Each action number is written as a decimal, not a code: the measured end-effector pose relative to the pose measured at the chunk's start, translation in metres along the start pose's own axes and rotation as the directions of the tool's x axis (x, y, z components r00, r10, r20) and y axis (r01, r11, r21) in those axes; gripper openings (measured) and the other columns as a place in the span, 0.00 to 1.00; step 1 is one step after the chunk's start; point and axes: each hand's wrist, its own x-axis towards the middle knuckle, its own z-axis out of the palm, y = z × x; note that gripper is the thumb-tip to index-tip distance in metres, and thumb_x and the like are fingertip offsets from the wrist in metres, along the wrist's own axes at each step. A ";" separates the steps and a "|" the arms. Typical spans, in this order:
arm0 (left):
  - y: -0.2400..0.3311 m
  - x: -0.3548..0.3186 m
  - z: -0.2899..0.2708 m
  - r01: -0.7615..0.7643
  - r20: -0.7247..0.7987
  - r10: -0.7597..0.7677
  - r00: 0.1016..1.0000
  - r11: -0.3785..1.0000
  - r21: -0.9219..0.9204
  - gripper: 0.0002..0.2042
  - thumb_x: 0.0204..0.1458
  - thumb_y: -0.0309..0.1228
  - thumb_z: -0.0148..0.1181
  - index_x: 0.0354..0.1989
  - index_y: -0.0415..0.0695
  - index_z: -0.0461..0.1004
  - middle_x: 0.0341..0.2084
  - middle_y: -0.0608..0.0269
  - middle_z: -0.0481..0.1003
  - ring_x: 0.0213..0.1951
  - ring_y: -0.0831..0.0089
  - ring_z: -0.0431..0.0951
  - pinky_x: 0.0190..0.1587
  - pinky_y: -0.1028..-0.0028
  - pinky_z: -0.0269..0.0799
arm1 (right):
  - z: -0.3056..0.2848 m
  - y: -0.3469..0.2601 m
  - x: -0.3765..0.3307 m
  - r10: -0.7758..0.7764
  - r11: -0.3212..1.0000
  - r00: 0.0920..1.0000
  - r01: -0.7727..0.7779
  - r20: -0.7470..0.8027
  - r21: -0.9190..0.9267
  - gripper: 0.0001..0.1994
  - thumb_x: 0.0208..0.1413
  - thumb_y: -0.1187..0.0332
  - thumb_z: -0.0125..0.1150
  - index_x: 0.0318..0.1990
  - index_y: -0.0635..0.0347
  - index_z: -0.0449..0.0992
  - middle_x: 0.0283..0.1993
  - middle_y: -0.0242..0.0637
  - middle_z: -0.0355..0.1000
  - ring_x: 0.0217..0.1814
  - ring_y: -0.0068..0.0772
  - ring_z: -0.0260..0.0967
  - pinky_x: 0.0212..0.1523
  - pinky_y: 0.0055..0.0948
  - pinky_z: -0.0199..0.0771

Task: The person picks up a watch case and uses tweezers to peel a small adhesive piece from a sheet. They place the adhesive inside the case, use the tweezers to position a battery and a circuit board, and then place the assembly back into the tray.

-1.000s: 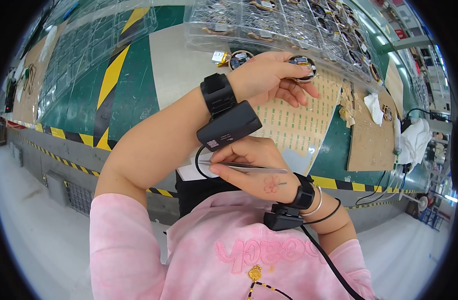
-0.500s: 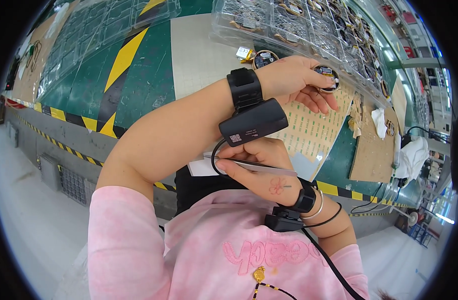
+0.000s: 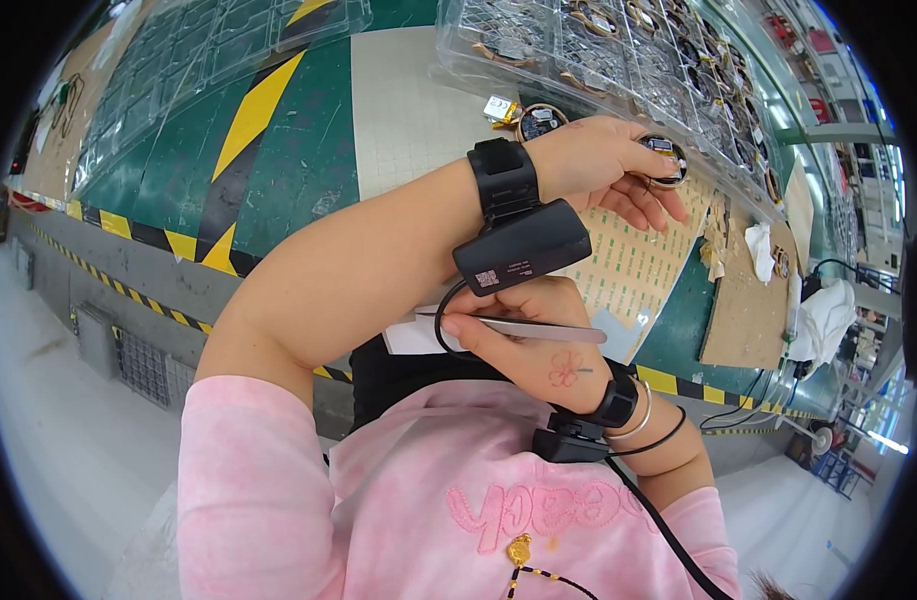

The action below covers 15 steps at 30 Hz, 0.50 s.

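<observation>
My left hand (image 3: 624, 170) reaches across to the right, its thumb on a round, watch-like electronic module (image 3: 664, 160) with a small yellow-and-silver part inside. Its other fingers curl below the module. Close to my body, my right hand (image 3: 539, 320) grips metal tweezers (image 3: 554, 329) that point left, partly hidden by the wrist device (image 3: 524, 250) on my left arm. A white sheet (image 3: 409, 338) lies by the tweezer tips. Beyond my left wrist sits another round module (image 3: 542, 122) beside a small silver battery (image 3: 501, 109) with yellow tape.
Clear plastic trays (image 3: 579, 75) holding several round modules stand at the far right. A yellowish adhesive-label sheet (image 3: 629, 265) lies beneath my hands. An emptier clear tray (image 3: 179, 80) is at the far left. Brown cardboard (image 3: 744, 300) and a white cloth (image 3: 824, 318) lie on the right.
Both hands and their surroundings appear shifted slightly to the right in the picture. The holds on the module and the tweezers look the same.
</observation>
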 end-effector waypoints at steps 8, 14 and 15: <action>0.006 0.001 0.001 0.004 -0.011 -0.003 1.000 1.000 0.010 0.10 0.58 0.34 0.53 0.40 0.39 0.67 0.34 0.51 0.78 0.28 0.75 0.78 0.33 0.77 0.75 | 0.000 -0.005 0.002 -0.031 0.999 1.000 0.031 -0.001 0.018 0.06 0.50 0.71 0.63 0.34 0.64 0.79 0.25 0.31 0.74 0.26 0.15 0.67 0.28 0.18 0.67; 0.008 0.001 0.000 0.005 -0.003 -0.005 1.000 1.000 0.008 0.11 0.58 0.33 0.53 0.41 0.39 0.66 0.35 0.51 0.78 0.28 0.75 0.78 0.32 0.78 0.75 | 0.002 -0.002 0.002 -0.023 0.999 0.999 0.023 -0.028 0.026 0.06 0.49 0.73 0.65 0.33 0.64 0.79 0.26 0.32 0.75 0.27 0.17 0.69 0.29 0.18 0.69; 0.008 0.000 0.001 0.001 -0.004 -0.001 1.000 1.000 0.013 0.11 0.58 0.33 0.53 0.42 0.39 0.66 0.35 0.51 0.78 0.29 0.75 0.78 0.32 0.78 0.75 | 0.002 -0.001 0.000 -0.031 0.999 0.999 0.031 -0.022 0.035 0.06 0.49 0.73 0.66 0.33 0.64 0.79 0.27 0.32 0.75 0.28 0.17 0.69 0.30 0.18 0.70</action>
